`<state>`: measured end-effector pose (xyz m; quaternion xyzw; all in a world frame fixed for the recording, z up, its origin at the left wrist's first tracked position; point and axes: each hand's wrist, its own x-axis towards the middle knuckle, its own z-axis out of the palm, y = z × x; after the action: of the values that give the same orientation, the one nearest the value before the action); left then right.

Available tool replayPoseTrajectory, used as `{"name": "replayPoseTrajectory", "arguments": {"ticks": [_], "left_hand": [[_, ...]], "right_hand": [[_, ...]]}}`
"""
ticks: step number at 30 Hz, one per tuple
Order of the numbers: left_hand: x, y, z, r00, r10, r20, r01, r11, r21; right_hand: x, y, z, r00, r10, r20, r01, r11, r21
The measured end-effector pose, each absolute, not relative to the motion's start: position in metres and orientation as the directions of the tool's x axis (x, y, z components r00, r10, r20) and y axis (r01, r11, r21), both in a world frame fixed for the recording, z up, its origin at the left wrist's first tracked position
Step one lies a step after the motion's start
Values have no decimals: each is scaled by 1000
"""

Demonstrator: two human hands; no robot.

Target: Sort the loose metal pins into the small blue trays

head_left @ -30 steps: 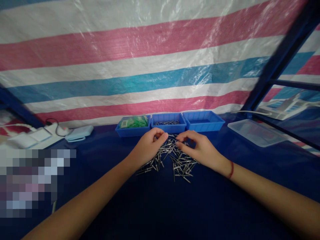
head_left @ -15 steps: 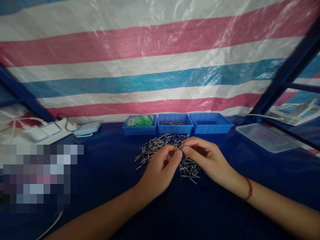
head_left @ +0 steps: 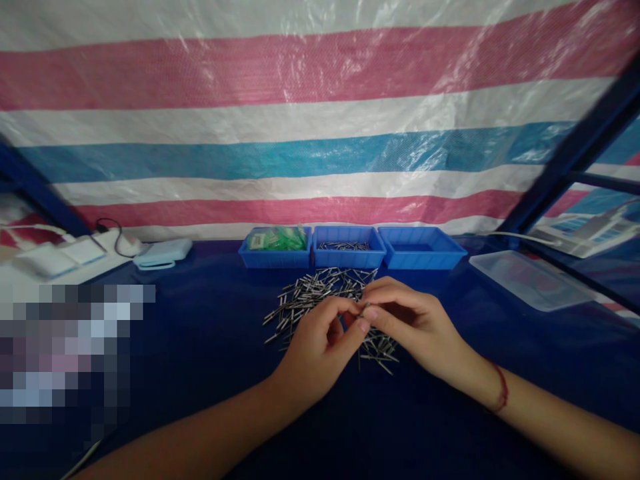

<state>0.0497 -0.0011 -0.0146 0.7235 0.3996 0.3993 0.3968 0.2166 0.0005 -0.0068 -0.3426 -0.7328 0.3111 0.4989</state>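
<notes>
A: Which step do your hands show?

B: Your left hand (head_left: 320, 350) and right hand (head_left: 425, 327) are together, fingertips touching, above the near side of a heap of metal rivets (head_left: 313, 297). Your right thumb and forefinger pinch a small piece (head_left: 367, 308), probably one rivet; whether your left fingers grip it too, one cannot tell. The step in hand appears to be fine fingertip work on a single piece.

A: Where does the heap lie with respect to the desk (head_left: 200, 320)?

B: Toward the far edge, loose on the surface, just in front of three blue bins set in a row along that edge. The left bin (head_left: 275, 259) holds green packets (head_left: 283, 238); the middle bin (head_left: 349, 259) holds similar metal pieces; the right bin (head_left: 423, 259) stands nearest the clear lid (head_left: 533, 280), toward the far right corner.

A: What does your next move call for?

B: In our judgement, a light, steady pinch, and clean parting of your fingertips so that only one hand bears the piece, lifted enough not to drag the heap.

A: What escapes the view?

B: The piece's shape and ends, covered by your fingers; part of the heap, behind your hands; the desk's near edge, cut off below; whatever lies under the blurred patch at the left; and the depths of the bins, seen only obliquely.
</notes>
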Motion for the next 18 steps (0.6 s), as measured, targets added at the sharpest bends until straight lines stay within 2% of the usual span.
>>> {"name": "replayPoseTrajectory", "arguments": {"ticks": [6,12,18], "left_hand": [[49,0,-17,352,900,258,256,-358,898],[48,3,-20,265,908,324,271,-393,879],[45,4,-21,245,886,393,286,-454,844]], "right_hand": [[218,1,-8,-285,812,509,229,574,-787],[219,3,-10,-226,838,497,308,545,-780],[219,2,-10,-330,754,568,386,656,-648]]}}
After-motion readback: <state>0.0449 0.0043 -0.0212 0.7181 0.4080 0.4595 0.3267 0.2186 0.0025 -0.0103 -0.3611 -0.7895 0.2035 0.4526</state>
